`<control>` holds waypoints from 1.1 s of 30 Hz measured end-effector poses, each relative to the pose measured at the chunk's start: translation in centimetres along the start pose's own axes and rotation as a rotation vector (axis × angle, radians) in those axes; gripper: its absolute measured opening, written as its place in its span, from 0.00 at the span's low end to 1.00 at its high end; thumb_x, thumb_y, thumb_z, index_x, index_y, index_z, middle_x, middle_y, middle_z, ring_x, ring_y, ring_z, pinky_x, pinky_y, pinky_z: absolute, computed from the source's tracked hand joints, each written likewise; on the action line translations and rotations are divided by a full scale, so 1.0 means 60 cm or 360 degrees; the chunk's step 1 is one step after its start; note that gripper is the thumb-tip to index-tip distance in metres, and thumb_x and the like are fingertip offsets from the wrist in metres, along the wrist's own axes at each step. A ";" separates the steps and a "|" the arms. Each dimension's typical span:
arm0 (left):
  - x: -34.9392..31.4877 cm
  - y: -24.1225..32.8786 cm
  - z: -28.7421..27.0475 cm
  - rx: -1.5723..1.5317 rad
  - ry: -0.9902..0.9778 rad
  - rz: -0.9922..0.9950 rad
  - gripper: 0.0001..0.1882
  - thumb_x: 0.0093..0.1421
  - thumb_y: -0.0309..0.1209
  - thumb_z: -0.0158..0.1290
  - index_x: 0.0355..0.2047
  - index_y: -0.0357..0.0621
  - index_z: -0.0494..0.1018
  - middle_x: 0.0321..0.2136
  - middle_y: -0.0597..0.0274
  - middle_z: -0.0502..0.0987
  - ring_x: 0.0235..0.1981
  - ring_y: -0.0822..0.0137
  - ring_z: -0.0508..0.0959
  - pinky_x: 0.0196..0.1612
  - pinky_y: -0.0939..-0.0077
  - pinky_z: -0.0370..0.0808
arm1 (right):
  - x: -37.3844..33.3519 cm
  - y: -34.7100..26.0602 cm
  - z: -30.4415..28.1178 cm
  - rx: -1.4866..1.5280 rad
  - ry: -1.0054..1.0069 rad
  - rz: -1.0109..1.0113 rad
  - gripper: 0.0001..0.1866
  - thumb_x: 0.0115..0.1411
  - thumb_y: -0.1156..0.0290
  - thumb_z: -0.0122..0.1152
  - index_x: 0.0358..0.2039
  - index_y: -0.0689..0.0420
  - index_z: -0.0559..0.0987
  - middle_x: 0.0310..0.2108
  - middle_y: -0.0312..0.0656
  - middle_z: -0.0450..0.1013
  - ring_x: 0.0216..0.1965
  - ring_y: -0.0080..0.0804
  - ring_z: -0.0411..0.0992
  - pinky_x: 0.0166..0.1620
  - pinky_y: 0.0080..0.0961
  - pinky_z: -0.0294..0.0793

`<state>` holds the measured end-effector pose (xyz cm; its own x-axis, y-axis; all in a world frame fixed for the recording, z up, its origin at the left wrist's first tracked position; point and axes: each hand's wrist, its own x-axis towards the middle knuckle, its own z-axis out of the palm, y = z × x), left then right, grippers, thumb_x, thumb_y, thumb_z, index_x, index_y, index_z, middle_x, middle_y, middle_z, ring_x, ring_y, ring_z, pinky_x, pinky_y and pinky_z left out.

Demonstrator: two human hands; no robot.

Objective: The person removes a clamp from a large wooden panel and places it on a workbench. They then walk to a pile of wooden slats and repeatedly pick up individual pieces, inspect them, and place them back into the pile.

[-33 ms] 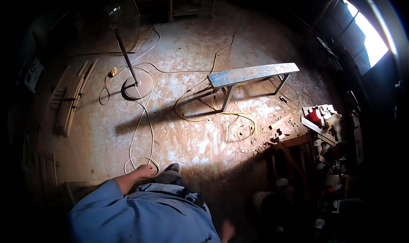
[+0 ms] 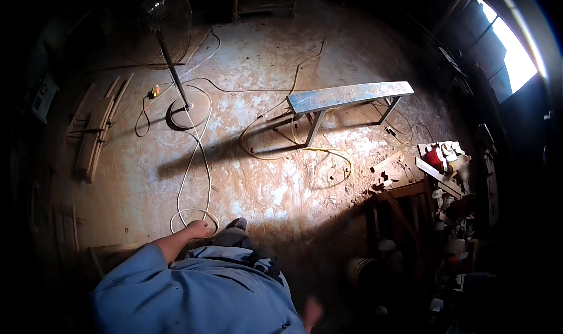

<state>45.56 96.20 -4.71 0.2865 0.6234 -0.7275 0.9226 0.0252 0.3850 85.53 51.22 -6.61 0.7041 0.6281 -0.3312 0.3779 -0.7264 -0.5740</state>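
My left hand (image 2: 199, 229) is closed at a loop of pale electric cable (image 2: 209, 187), low in front of my body beside my shoe (image 2: 237, 224). From the hand the cable runs up the floor, crosses itself and reaches the round base of a pedestal fan (image 2: 189, 112). The fan's wire cage lies in shadow. My right hand (image 2: 312, 312) hangs at my right side, blurred and dim. Its fingers cannot be made out.
A narrow metal-legged bench (image 2: 352, 96) stands ahead, with a yellowish hose or cord (image 2: 328, 151) beneath it. Long wooden strips (image 2: 101, 136) lie at left. Wood offcuts (image 2: 438, 177) and a red container (image 2: 434, 158) clutter the right, near a dark wooden frame (image 2: 399, 217).
The whole view has shifted slightly, so the floor things sit a little higher. My left hand stays at the cable loop, and my right hand stays at my side.
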 end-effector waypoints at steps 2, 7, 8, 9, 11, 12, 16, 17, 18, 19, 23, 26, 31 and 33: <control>0.001 0.002 -0.037 -0.0209 -0.0044 -0.0227 0.21 0.50 0.39 0.49 0.39 0.38 0.76 0.36 0.41 0.78 0.39 0.47 0.78 0.42 0.58 0.75 | 0.012 0.000 0.007 0.0021 0.0093 -0.0117 0.11 0.61 0.63 0.51 0.35 0.57 0.77 0.32 0.44 0.75 0.33 0.36 0.75 0.35 0.34 0.75; 0.048 -0.063 -0.114 -0.0340 0.0185 -0.0180 0.21 0.52 0.40 0.49 0.42 0.39 0.76 0.40 0.41 0.77 0.45 0.47 0.77 0.47 0.59 0.73 | 0.075 -0.194 -0.011 -0.0442 -0.0011 -0.0090 0.12 0.62 0.60 0.49 0.39 0.51 0.76 0.33 0.42 0.71 0.34 0.32 0.71 0.37 0.31 0.73; 0.058 -0.065 -0.133 -0.0318 0.0222 -0.0190 0.22 0.52 0.40 0.49 0.43 0.39 0.76 0.42 0.41 0.76 0.46 0.48 0.76 0.48 0.59 0.72 | 0.083 -0.234 -0.015 -0.0263 -0.0036 0.0087 0.13 0.63 0.59 0.48 0.41 0.52 0.75 0.34 0.43 0.71 0.36 0.32 0.71 0.39 0.31 0.73; 0.064 -0.066 -0.159 -0.0291 0.0276 -0.0202 0.22 0.52 0.40 0.49 0.44 0.40 0.75 0.43 0.42 0.76 0.47 0.48 0.76 0.49 0.60 0.72 | 0.096 -0.270 -0.028 -0.0226 -0.0089 0.0115 0.14 0.64 0.58 0.46 0.41 0.52 0.75 0.34 0.43 0.70 0.36 0.31 0.70 0.39 0.30 0.73; 0.084 -0.053 -0.211 -0.0264 0.0235 -0.0284 0.25 0.54 0.41 0.50 0.49 0.40 0.73 0.46 0.43 0.75 0.49 0.48 0.75 0.52 0.61 0.71 | 0.144 -0.254 -0.027 -0.0323 -0.0200 0.0198 0.15 0.65 0.58 0.43 0.39 0.54 0.75 0.34 0.43 0.71 0.35 0.33 0.70 0.40 0.29 0.73; 0.099 -0.036 -0.235 -0.0203 0.0260 -0.0210 0.25 0.54 0.41 0.49 0.49 0.40 0.73 0.46 0.43 0.75 0.49 0.48 0.75 0.52 0.61 0.71 | 0.162 -0.240 -0.016 -0.0244 -0.0098 0.0348 0.14 0.60 0.61 0.48 0.38 0.56 0.77 0.34 0.45 0.73 0.35 0.35 0.72 0.40 0.30 0.73; 0.204 0.040 -0.303 -0.0236 0.0332 -0.0102 0.23 0.54 0.41 0.50 0.49 0.45 0.73 0.44 0.45 0.76 0.47 0.48 0.76 0.50 0.60 0.72 | 0.282 -0.260 0.013 -0.0021 -0.0049 0.0607 0.15 0.46 0.73 0.56 0.36 0.61 0.81 0.33 0.50 0.78 0.37 0.38 0.77 0.43 0.30 0.74; 0.227 0.073 -0.331 -0.0244 0.0302 -0.0066 0.23 0.55 0.42 0.50 0.50 0.47 0.73 0.43 0.45 0.77 0.46 0.49 0.76 0.50 0.60 0.72 | 0.317 -0.276 0.022 0.0005 -0.0123 0.0591 0.16 0.45 0.74 0.56 0.36 0.61 0.81 0.33 0.50 0.78 0.37 0.39 0.77 0.44 0.29 0.74; 0.246 0.103 -0.353 -0.0250 0.0264 -0.0040 0.24 0.55 0.42 0.50 0.50 0.48 0.72 0.43 0.46 0.77 0.46 0.49 0.76 0.49 0.60 0.73 | 0.354 -0.297 0.033 -0.0022 -0.0144 0.0560 0.17 0.45 0.74 0.56 0.37 0.61 0.81 0.34 0.51 0.78 0.38 0.39 0.77 0.44 0.30 0.74; 0.268 0.132 -0.379 -0.0263 0.0281 0.0018 0.24 0.55 0.42 0.50 0.51 0.48 0.72 0.42 0.46 0.77 0.45 0.49 0.77 0.49 0.61 0.73 | 0.396 -0.318 0.044 -0.0052 -0.0163 0.0528 0.17 0.45 0.74 0.57 0.38 0.60 0.81 0.34 0.51 0.78 0.38 0.39 0.77 0.44 0.30 0.74; 0.331 0.235 -0.509 -0.0210 0.0299 0.0158 0.25 0.55 0.42 0.50 0.52 0.45 0.71 0.40 0.48 0.78 0.43 0.51 0.78 0.47 0.61 0.74 | 0.550 -0.409 0.102 -0.0104 -0.0271 0.0476 0.17 0.46 0.72 0.58 0.39 0.59 0.81 0.36 0.51 0.78 0.39 0.41 0.77 0.44 0.33 0.74; 0.388 0.260 -0.597 -0.0245 0.0297 0.0175 0.27 0.53 0.40 0.53 0.52 0.41 0.70 0.40 0.46 0.78 0.43 0.51 0.78 0.47 0.63 0.74 | 0.667 -0.462 0.159 -0.0115 -0.0368 0.0468 0.16 0.47 0.69 0.58 0.37 0.59 0.80 0.36 0.51 0.78 0.39 0.44 0.76 0.43 0.35 0.75; 0.480 0.295 -0.747 -0.0316 0.0338 -0.0076 0.28 0.54 0.41 0.54 0.53 0.40 0.70 0.42 0.47 0.78 0.44 0.54 0.78 0.48 0.65 0.73 | 0.823 -0.536 0.220 -0.0433 -0.0592 -0.0028 0.13 0.51 0.64 0.57 0.35 0.56 0.80 0.36 0.50 0.76 0.37 0.45 0.74 0.41 0.40 0.73; 0.570 0.310 -0.785 -0.0601 0.0208 -0.0153 0.28 0.54 0.41 0.54 0.52 0.40 0.71 0.43 0.47 0.78 0.46 0.54 0.78 0.49 0.65 0.73 | 0.892 -0.405 0.267 -0.0916 -0.0490 -0.0518 0.11 0.52 0.62 0.57 0.33 0.54 0.80 0.37 0.47 0.75 0.38 0.43 0.73 0.41 0.42 0.72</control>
<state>60.37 154.81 4.32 0.1459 0.6979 -0.7012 0.7769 0.3580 0.5179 104.39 106.97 -22.37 0.3331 0.8258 -0.4552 0.8552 -0.4678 -0.2229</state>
